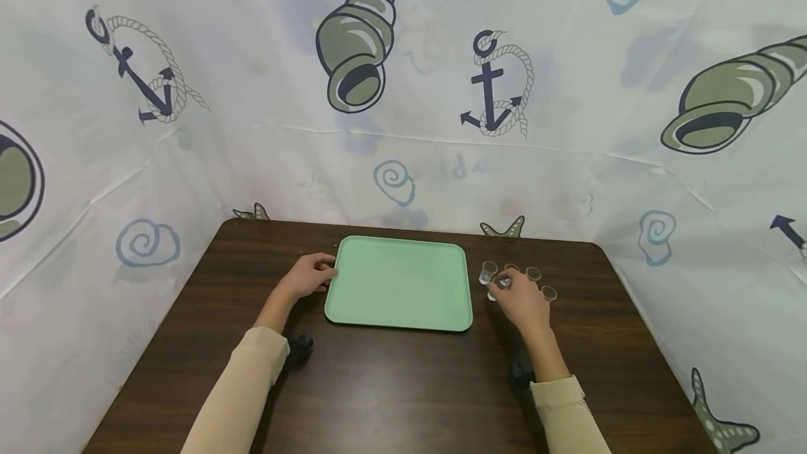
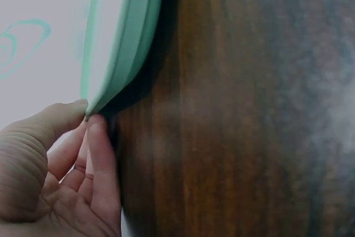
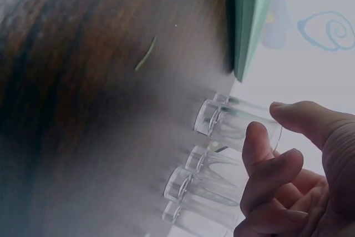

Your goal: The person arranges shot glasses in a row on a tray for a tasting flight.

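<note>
A light green rectangular tray point(image 1: 398, 284) lies flat on the dark wooden table. At its left edge, my left hand point(image 1: 307, 276) pinches the rim between thumb and fingers, as the left wrist view shows close up. To the right of the tray stands a group of several small clear shot glasses point(image 1: 488, 272). My right hand point(image 1: 525, 300) reaches over them from the near side. Its thumb and index finger pinch the upper rim of one shot glass point(image 3: 213, 119), which stands upright at the table surface. The hand partly hides the other glasses behind it in the head view.
The brown table point(image 1: 391, 391) has rounded far corners. A pale cloth point(image 1: 265, 160) printed with shells and anchors hangs behind it and along both sides. A thin green strip point(image 3: 146, 54) lies on the wood in the right wrist view.
</note>
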The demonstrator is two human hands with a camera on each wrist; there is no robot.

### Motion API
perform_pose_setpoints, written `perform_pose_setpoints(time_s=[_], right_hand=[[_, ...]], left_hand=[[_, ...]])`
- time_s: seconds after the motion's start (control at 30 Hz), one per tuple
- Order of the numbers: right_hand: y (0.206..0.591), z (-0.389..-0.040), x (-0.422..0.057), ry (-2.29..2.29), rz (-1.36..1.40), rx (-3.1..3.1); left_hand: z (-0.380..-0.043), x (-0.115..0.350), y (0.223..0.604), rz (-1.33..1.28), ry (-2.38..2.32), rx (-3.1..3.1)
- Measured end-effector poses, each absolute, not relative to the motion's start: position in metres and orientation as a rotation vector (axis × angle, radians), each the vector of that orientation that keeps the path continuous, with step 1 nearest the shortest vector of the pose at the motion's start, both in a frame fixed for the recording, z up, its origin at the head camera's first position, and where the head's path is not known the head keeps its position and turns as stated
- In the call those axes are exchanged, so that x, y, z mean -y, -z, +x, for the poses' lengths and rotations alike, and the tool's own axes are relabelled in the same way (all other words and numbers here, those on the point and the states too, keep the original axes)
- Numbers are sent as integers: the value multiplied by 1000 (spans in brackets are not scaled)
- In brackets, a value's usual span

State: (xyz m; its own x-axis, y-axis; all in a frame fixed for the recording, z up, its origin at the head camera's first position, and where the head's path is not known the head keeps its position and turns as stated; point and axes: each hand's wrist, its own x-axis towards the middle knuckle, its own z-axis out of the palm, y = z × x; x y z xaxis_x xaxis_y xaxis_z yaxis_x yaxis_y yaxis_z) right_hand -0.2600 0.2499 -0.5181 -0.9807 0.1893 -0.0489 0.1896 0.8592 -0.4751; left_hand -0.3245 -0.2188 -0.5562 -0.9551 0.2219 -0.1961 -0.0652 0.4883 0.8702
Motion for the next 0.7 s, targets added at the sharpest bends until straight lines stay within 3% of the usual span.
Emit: perform_pose_setpoints(time_s=[0.7], right_hand=[[523, -267, -252, 807, 260, -3069]], left_hand=[[-318, 211, 566, 77, -1519, -2529]])
